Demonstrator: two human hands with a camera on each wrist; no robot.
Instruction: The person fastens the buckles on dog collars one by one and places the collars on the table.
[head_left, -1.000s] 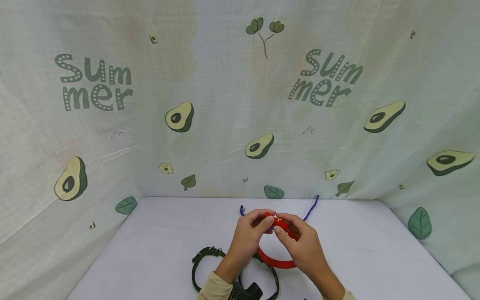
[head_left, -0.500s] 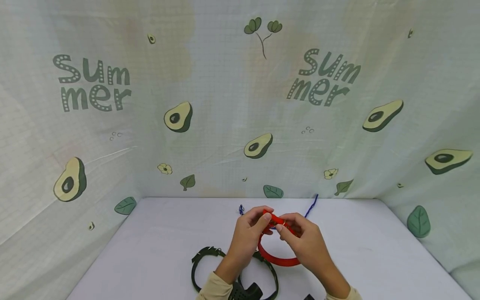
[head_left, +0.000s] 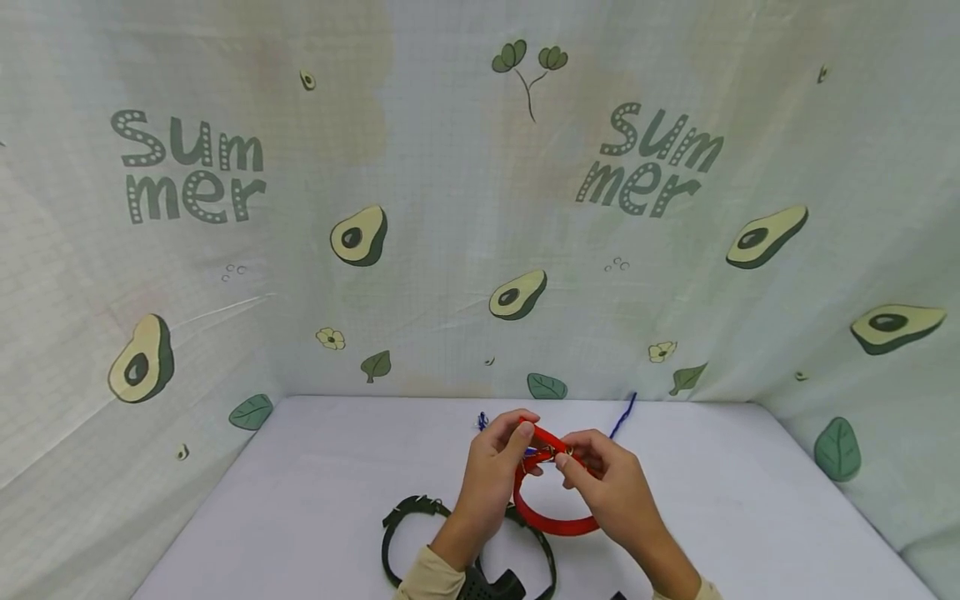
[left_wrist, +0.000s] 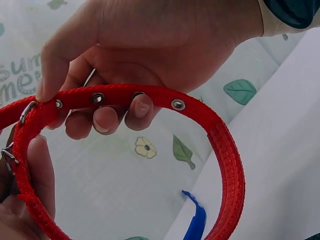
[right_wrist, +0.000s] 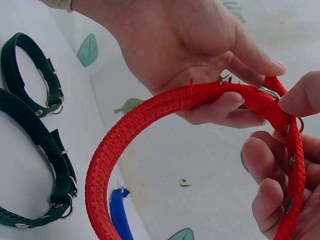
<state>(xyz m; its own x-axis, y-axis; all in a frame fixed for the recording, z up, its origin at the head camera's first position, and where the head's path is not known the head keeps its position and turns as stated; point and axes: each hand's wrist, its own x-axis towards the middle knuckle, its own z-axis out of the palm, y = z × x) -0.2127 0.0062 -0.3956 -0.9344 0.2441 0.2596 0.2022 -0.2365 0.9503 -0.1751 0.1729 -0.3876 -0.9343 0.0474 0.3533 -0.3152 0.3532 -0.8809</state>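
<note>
A red webbing dog collar [head_left: 558, 526] with metal eyelets is raised over the table, its round loop hanging below both hands. My left hand [head_left: 491, 467] grips the collar's upper part, thumb on the strap close to its tip. The right hand [head_left: 615, 492] pinches the strap beside the buckle [right_wrist: 269, 93], where the strap passes through the metal frame. In the right wrist view the right hand's fingers [right_wrist: 265, 155] lie behind the eyelets. From the left wrist, the D-ring [left_wrist: 9, 155] shows next to the left hand's fingers [left_wrist: 41, 167].
Two dark green collars [right_wrist: 37, 200] lie on the white table [head_left: 315, 483], left of and nearer than the hands. A black piece with small holes [head_left: 491, 583] is at the front edge. Behind the hands is a blue strap [head_left: 624, 414]. A patterned curtain [head_left: 435, 167] backs the table.
My left hand has shifted slightly left and up, and the hands are a little farther apart. More of the red strap now shows stretched between them.
</note>
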